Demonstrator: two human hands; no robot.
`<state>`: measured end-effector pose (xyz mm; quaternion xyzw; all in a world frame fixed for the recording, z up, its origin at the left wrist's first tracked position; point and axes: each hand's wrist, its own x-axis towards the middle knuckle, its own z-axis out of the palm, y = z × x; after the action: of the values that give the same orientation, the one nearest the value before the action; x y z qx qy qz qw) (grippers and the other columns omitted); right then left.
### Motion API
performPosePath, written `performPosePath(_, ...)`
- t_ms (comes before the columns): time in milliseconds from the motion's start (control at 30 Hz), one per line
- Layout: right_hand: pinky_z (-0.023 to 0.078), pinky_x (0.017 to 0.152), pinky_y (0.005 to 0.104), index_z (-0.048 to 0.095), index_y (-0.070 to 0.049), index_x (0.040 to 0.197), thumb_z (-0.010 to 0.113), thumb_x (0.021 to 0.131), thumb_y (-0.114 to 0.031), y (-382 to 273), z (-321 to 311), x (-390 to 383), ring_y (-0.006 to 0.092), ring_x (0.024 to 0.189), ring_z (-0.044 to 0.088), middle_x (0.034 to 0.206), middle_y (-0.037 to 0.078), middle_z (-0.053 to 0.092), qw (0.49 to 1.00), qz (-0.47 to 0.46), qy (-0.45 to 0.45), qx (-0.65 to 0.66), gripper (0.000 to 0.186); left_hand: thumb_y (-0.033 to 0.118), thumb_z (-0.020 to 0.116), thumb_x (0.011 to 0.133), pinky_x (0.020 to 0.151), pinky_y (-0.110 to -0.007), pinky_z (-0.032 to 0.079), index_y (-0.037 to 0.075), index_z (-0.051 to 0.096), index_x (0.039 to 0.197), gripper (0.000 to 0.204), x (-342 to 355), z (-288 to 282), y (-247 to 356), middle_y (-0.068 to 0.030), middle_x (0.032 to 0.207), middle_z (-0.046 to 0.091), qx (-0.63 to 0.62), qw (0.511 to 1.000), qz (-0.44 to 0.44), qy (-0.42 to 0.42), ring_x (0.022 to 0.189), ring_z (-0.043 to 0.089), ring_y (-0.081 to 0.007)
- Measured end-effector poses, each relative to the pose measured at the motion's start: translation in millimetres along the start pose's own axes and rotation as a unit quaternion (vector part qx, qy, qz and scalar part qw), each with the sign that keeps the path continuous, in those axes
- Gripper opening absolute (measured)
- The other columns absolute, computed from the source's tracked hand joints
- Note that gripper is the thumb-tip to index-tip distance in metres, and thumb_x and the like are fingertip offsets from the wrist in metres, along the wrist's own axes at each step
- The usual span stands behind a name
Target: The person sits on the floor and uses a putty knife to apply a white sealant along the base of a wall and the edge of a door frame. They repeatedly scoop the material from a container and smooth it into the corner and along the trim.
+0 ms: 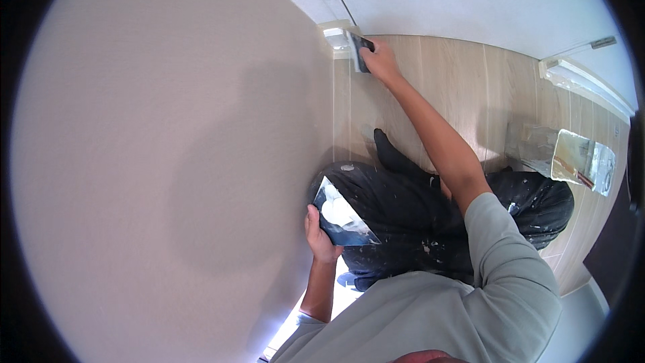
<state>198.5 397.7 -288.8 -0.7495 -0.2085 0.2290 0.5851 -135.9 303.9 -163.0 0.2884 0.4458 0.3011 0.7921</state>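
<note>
My right hand (380, 62) reaches far forward, its fingers wrapped round a dark-handled putty knife (363, 60). The blade touches or nearly touches the foot of a white door frame (337, 40) in the corner; the exact contact is too small to tell. Near my knee, my left hand (321, 236) grips a wide filling knife (359, 234) by its dark side. A mound of white filler (336, 210) lies on that wide blade.
A beige wall (161, 128) rises close on my left. Ahead stands a white door (470, 0) with a wood-look floor (430, 74) before it. To the right, an open container (571, 154) with a tool in it sits beside my leg.
</note>
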Motion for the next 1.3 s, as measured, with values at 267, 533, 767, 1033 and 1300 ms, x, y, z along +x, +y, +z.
performPosePath(267, 0.046, 0.082, 0.0412, 0.063, -0.001, 0.109, 0.052, 0.076, -0.007, 3.2, -8.0, 1.9, 0.0341, 0.092, 0.056, 0.096, 0.018, 0.057, 0.969, -0.2, 0.006, -0.142, 0.035, 0.037, 0.037, 0.098, 0.077, -0.032, 0.052, -0.003, 0.054, 0.112, 0.046, 0.4, 6.6, 2.8, -0.0125, 0.101, 0.064, 0.003, 1.0, 0.001, -0.007, 0.088, 0.065, -0.0212)
performPosePath(533, 0.045, 0.082, 0.0409, 0.061, -0.001, 0.11, 0.052, 0.076, -0.005, 1.3, -5.2, 7.8, 0.0322, 0.094, 0.053, 0.095, 0.017, 0.054, 0.934, -0.27, -0.002, -0.235, 0.035, 0.037, 0.036, 0.098, 0.076, -0.033, 0.052, -0.003, 0.054, 0.112, 0.046, 0.4, 6.5, 3.7, -0.0131, 0.101, 0.064, 0.005, 1.0, -0.006, -0.012, 0.087, 0.065, -0.0215)
performPosePath(767, 0.047, 0.073, 0.0405, 0.065, 0.002, 0.097, 0.054, 0.076, -0.015, 17.0, -10.8, 1.8, 0.034, 0.078, 0.06, 0.083, 0.018, 0.063, 0.99, -0.108, -0.038, -0.078, 0.029, 0.039, 0.035, 0.098, 0.079, -0.035, 0.051, 0.001, 0.052, 0.115, 0.045, -0.5, 0.2, 3.5, -0.0111, 0.102, 0.063, 0.012, 0.999, -0.018, -0.031, 0.089, 0.064, -0.0216)
performPosePath(1033, 0.041, 0.057, 0.0323, 0.059, 0.005, 0.073, 0.058, 0.072, -0.016, 35.1, 0.1, 25.7, 0.0155, 0.063, 0.052, 0.068, 0.009, 0.057, 0.985, 0.134, -0.067, 0.089, 0.022, 0.039, 0.036, 0.098, 0.079, -0.035, 0.052, 0.001, 0.052, 0.116, 0.045, 1.3, -3.2, 0.8, -0.0113, 0.103, 0.063, 0.018, 1.0, -0.012, -0.011, 0.09, 0.064, -0.0217)
performPosePath(1300, 0.042, 0.058, 0.0321, 0.059, 0.006, 0.076, 0.059, 0.072, -0.017, 48.0, 6.1, 40.2, 0.0166, 0.062, 0.052, 0.07, 0.009, 0.058, 0.981, 0.159, -0.071, 0.083, 0.023, 0.04, 0.035, 0.098, 0.082, -0.036, 0.05, 0.0, 0.051, 0.118, 0.047, 1.4, -2.2, 1.9, -0.0117, 0.105, 0.062, 0.016, 0.999, -0.016, -0.033, 0.093, 0.063, -0.0223)
